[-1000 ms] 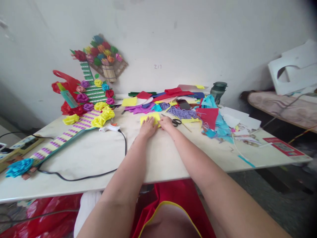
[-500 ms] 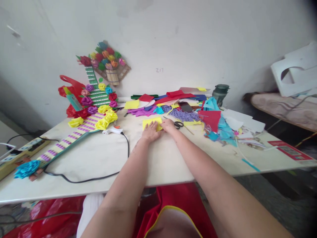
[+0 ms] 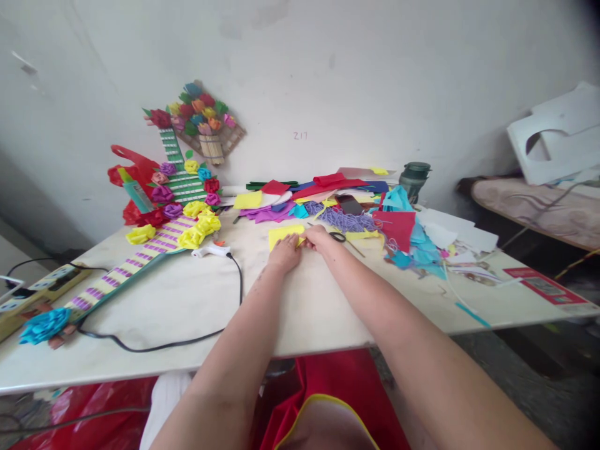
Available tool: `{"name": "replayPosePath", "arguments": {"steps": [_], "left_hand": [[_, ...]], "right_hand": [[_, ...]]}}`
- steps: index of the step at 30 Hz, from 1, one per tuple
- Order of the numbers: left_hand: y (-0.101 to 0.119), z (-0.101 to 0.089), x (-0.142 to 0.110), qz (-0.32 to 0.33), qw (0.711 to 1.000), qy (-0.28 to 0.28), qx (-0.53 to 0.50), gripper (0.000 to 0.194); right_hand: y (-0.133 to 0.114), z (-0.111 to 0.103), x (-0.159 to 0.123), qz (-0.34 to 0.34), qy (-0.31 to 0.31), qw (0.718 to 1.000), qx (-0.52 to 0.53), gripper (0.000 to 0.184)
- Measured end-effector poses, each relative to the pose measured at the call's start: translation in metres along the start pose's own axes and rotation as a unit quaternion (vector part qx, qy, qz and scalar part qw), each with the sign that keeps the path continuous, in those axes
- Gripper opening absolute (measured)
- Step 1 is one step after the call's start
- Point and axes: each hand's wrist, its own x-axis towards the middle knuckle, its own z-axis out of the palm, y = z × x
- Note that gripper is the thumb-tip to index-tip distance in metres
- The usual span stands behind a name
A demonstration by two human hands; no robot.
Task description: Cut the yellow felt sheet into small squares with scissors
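Observation:
A piece of yellow paper (image 3: 280,235) lies on the table in front of me. My left hand (image 3: 287,251) rests on its lower part, fingers stretched out and flat. At the paper's right edge is my right hand (image 3: 315,239), its fingers closed in a pinch on that edge; the fingertips are partly hidden. Black-handled scissors (image 3: 337,237) lie just beyond the right hand, partly covered by it. A thin brown stick (image 3: 357,249) is to their right, near some yellow scraps (image 3: 363,235).
A flower-covered guitar shape (image 3: 140,257) fills the left side, with a white glue gun (image 3: 210,250) and its black cord beside it. Coloured paper sheets (image 3: 269,212), purple yarn (image 3: 347,220), a phone (image 3: 349,204) and a dark bottle (image 3: 415,180) line the back. Blue scraps (image 3: 424,247) lie right.
Both hands stay at the yellow paper. The right hand's fingers have shifted slightly along its right edge. The whole view has tilted a little.

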Motion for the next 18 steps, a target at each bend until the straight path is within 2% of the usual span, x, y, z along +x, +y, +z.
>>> {"name": "replayPosePath", "arguments": {"steps": [4, 8, 13, 18], "left_hand": [[-0.003, -0.001, 0.001, 0.004, 1.000, 0.000, -0.004, 0.052], [-0.002, -0.001, 0.000, 0.006, 1.000, -0.004, 0.009, 0.053], [0.000, -0.002, -0.001, 0.001, 1.000, -0.019, 0.024, 0.054], [0.002, -0.005, 0.001, -0.004, 0.999, -0.027, 0.037, 0.054]], "right_hand": [[0.000, 0.000, 0.005, -0.005, 0.006, 1.000, -0.018, 0.011], [0.000, -0.001, 0.011, -0.030, 0.005, 0.999, -0.023, 0.030], [0.006, 0.001, 0.012, -0.106, 0.020, 0.994, 0.013, 0.048], [0.013, 0.006, 0.018, -0.151, -0.004, 0.988, 0.019, 0.046]]}}
